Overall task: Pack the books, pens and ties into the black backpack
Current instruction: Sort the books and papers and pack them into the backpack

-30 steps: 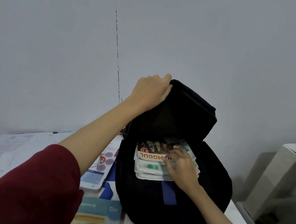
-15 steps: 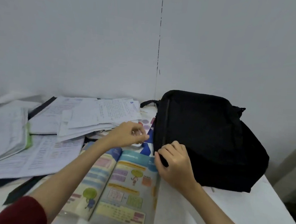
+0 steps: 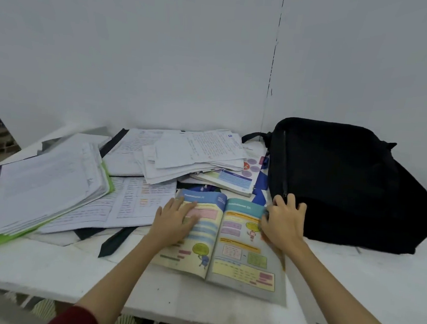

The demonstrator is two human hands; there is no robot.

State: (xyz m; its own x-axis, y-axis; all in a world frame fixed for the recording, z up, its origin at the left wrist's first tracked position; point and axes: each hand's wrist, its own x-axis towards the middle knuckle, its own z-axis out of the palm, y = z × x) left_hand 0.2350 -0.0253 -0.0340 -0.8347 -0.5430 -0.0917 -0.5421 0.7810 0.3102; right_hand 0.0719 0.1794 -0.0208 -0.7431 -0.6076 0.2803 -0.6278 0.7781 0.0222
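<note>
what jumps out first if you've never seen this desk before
The bright open book at the front of the white table draws the eye, the left hand flat on its left page and the right hand at its right edge. Right of it sits the black backpack; left is a messy paper pile.

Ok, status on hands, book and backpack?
Left hand flat on open book. Right hand at book's right edge, fingertips against backpack. Tie loose on table.

Closed black backpack (image 3: 344, 186) on its side beside open colourful book (image 3: 224, 241).
</note>
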